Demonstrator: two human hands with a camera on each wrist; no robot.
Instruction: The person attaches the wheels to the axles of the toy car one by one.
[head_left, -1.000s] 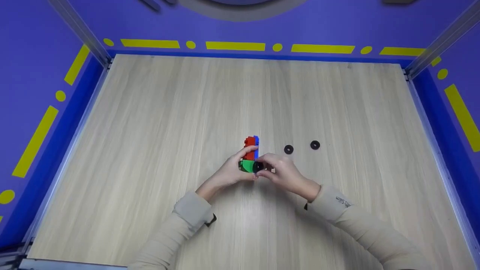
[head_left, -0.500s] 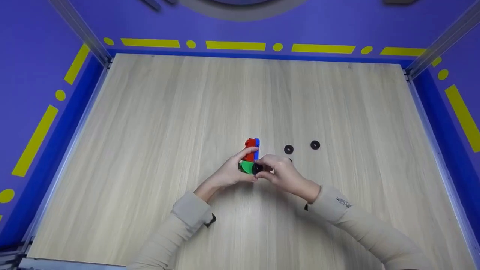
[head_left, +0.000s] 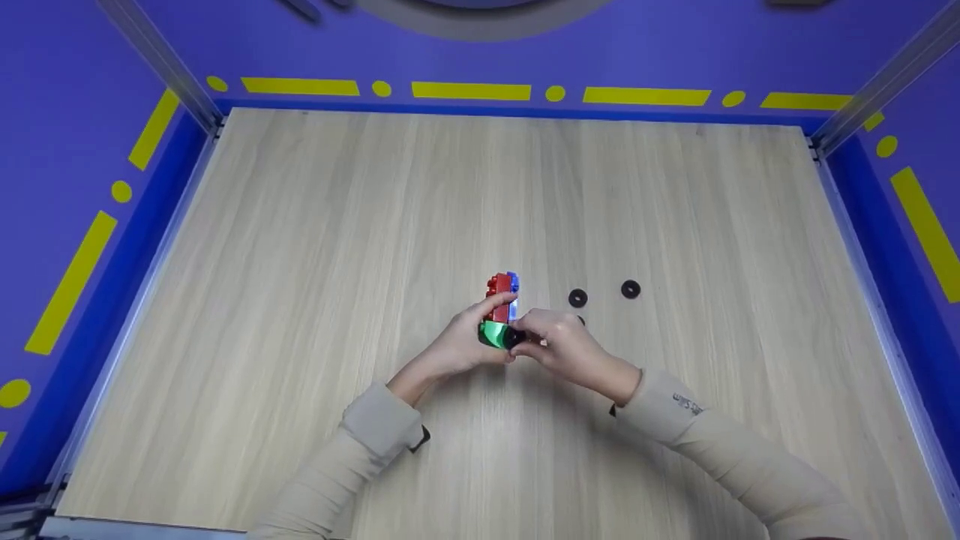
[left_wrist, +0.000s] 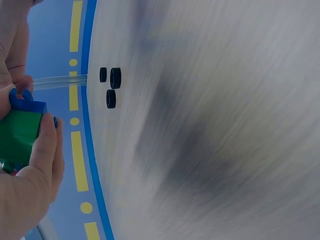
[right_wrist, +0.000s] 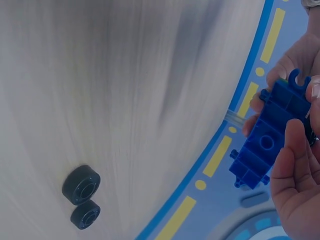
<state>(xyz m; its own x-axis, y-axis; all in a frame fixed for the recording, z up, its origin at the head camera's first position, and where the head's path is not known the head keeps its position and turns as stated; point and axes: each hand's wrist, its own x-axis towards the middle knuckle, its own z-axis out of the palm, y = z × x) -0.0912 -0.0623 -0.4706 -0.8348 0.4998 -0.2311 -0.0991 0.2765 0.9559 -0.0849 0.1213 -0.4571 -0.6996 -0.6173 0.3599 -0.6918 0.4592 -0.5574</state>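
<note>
My left hand (head_left: 459,343) grips a toy vehicle built of blocks, with a red block (head_left: 501,296) toward the far end and a green block (head_left: 493,334) nearer me. The vehicle is turned on its side; its blue base (right_wrist: 262,135), with a hook at one end, shows its underside in the right wrist view. At the base's near end, my right hand (head_left: 566,345) pinches a black wheel (head_left: 514,337) between thumb and fingers, right against the vehicle's side. In the left wrist view, the left fingers (left_wrist: 45,145) wrap the green block beside the blue base.
Two black wheels, one nearer (head_left: 577,298) and one farther right (head_left: 631,289), lie on the wooden table (head_left: 360,225). A third wheel (head_left: 581,321) is mostly hidden behind the right hand. Blue-purple walls (head_left: 480,60) with yellow marks border the table.
Both hands stay almost in place. The toy vehicle has tilted slightly, and its green block now catches more light. The edge of the third wheel has come into view beside the right hand.
</note>
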